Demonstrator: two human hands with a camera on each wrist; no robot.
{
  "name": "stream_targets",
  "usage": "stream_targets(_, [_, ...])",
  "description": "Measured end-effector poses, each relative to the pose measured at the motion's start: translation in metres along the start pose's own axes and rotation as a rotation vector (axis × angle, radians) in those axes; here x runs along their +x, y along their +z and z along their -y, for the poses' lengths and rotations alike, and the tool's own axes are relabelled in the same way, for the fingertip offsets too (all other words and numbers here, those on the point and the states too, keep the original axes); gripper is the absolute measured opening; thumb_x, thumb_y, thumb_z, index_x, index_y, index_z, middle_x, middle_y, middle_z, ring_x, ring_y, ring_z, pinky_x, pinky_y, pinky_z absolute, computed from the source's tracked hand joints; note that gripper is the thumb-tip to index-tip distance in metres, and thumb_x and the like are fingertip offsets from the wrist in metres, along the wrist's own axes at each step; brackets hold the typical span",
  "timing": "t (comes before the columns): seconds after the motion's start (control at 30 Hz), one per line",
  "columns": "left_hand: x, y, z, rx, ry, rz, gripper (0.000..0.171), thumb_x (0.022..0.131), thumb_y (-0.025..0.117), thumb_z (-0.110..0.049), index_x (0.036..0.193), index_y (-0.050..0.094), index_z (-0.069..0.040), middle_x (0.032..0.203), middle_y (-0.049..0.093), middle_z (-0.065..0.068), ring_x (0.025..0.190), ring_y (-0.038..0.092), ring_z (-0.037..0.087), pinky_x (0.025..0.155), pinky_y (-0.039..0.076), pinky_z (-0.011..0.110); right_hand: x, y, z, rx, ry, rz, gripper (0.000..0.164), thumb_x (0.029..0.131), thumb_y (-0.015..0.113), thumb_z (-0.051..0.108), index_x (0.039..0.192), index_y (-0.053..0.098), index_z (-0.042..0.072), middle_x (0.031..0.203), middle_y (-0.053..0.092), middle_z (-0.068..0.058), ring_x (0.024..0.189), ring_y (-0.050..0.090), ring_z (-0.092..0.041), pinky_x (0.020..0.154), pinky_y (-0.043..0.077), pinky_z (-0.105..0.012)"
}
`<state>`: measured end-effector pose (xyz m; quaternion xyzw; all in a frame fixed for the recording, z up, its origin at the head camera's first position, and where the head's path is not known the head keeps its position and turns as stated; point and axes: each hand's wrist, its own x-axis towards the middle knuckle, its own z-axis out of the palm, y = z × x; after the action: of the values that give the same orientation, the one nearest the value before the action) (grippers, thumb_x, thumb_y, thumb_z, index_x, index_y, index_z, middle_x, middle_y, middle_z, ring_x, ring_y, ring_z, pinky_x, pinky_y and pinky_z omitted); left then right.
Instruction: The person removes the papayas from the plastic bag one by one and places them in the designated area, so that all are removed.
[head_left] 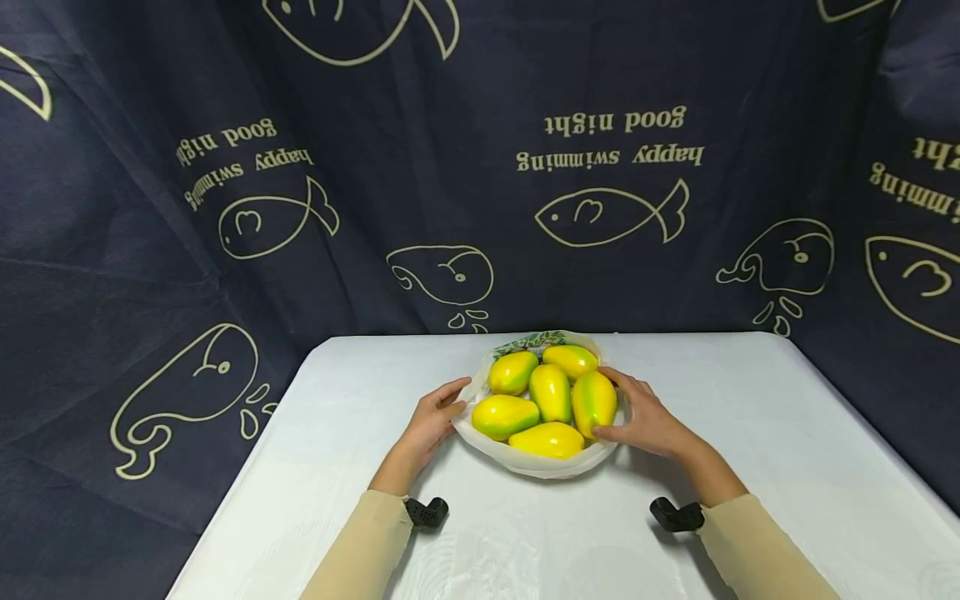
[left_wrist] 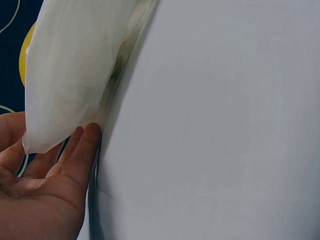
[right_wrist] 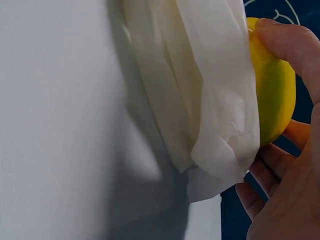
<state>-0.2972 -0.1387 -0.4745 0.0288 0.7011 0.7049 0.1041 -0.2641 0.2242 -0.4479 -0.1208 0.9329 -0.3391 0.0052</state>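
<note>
A soft white bag with its mouth spread wide sits on the table, leaf print showing at its back rim. Several glossy yellow-green mangoes lie in it, one of them in the middle. My right hand grips the rightmost mango, thumb at its near end and fingers at its far end. In the right wrist view, that mango shows above the bag's folded side. At the bag's left side, my left hand touches the rim with extended fingers. The bag's corner hides part of those fingers.
A white-covered table extends around the bag on both sides and in front. Behind it hangs a dark blue curtain with fish and whale drawings. Black wrist devices sit at the left cuff and the right cuff.
</note>
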Motion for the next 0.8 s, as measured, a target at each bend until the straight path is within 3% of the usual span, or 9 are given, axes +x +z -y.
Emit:
stream_targets(0.47, [0.001,-0.001,0.001,-0.010,-0.005,0.001,0.045,0.101,0.055,-0.007,0.146,0.053,-0.013,0.160,0.038,0.011,0.136,0.050,0.030,0.092,0.057,0.029,-0.004,-0.019,0.000,0.101,-0.058,-0.073,0.101,0.081,0.081,0.037,0.158,0.021,0.010,0.157,0.030,-0.022,0.141,0.031,-0.041,0.109,0.035,-0.063])
stream_targets(0.8, [0.000,-0.001,0.001,-0.005,-0.012,-0.009,0.045,0.101,0.054,-0.007,0.145,0.053,-0.013,0.160,0.038,0.012,0.135,0.051,0.029,0.092,0.056,0.029,-0.008,-0.037,-0.005,0.171,-0.025,-0.112,0.104,0.084,0.080,0.029,0.160,0.012,0.011,0.157,0.024,-0.026,0.132,0.040,-0.046,0.106,0.042,-0.061])
